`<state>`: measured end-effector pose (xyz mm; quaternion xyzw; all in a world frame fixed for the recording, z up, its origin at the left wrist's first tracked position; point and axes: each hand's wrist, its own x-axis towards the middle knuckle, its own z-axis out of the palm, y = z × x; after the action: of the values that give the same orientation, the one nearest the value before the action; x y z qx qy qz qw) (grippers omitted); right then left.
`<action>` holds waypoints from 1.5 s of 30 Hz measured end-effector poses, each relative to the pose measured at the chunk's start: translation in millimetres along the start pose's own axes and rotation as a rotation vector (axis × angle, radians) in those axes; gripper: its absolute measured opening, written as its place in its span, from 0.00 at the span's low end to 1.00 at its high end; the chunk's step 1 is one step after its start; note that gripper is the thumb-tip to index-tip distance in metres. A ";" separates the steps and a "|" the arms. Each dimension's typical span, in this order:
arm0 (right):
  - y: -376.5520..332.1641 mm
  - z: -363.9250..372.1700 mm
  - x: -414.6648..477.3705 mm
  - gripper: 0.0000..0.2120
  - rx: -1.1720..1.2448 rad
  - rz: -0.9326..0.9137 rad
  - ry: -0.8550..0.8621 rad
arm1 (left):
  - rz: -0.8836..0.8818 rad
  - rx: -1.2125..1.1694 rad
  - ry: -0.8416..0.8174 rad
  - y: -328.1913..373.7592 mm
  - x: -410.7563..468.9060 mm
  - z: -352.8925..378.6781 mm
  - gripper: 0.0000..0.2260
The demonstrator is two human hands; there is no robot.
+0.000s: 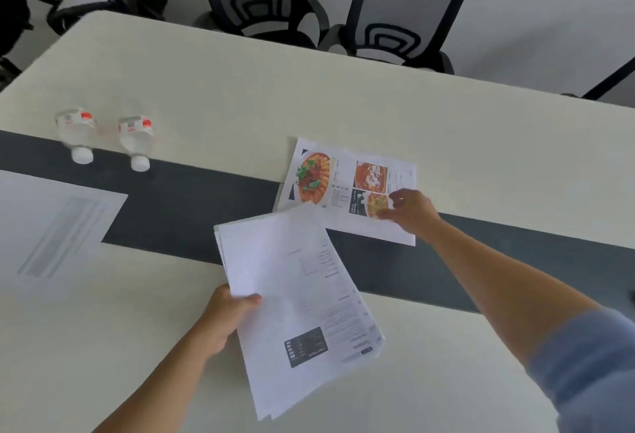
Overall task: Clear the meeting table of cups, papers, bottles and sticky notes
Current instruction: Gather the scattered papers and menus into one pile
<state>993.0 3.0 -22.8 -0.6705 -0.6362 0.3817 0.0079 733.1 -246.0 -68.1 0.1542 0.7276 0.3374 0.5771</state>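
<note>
Head view: the left hand (223,316) grips a stack of papers (299,295) at its near left edge, thumb on top and fingers underneath, and holds it above the table (343,99). The right hand (409,209) reaches forward onto the menu sheet (347,188), which lies flat across the dark strip (192,206). Its fingertips touch the sheet's near right area. Motion blur hides whether they pinch the sheet or only press on it.

Hazards:
- The stack is held at one edge only and its sheets are fanned out of line. A loose grip or a quick tilt would probably let the lower sheets slide out.
- The menu sheet lies flat with no raised edge. Fingers may skate over it or crease it instead of lifting it.
- The stack's far corner overlaps the menu sheet. Pulling the sheet could snag it there.

Materials and shapes:
- All papers are thin, white, rectangular and flexible. The menu sheet carries colour food photographs, and the stack's top sheet carries fine text and a dark block.
- A further printed sheet (58,223) lies flat at the left.
- Two clear plastic bottles (77,133) (135,139) with white caps and red-and-white labels stand near the far left, just beside each other.
- The tabletop is smooth, matt and cream-coloured.
</note>
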 end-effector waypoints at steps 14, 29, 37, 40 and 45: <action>-31.0 -0.1 132.0 0.57 -0.663 -0.056 0.017 | -0.131 -0.195 0.086 -0.9 17.5 -0.4 0.09; -6.9 -41.9 -28.5 0.04 0.648 -0.034 0.203 | -0.176 -0.373 0.084 -6.5 -0.9 7.3 0.18; 22.5 72.8 -121.0 0.10 0.525 0.149 -0.399 | -0.015 -0.540 -0.142 -4.6 -19.9 15.9 0.23; 30.9 110.0 -137.7 0.12 0.449 0.197 -0.407 | -0.081 -0.451 -0.094 -8.3 -26.6 25.1 0.17; 39.9 103.3 -159.1 0.15 0.303 0.139 -0.374 | -0.093 -0.391 -0.015 -13.6 -50.2 43.1 0.17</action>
<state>988.9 -190.3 -35.9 -0.6215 -0.5144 0.5898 -0.0357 790.4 -273.1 -44.8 0.0080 0.6503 0.4441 0.6163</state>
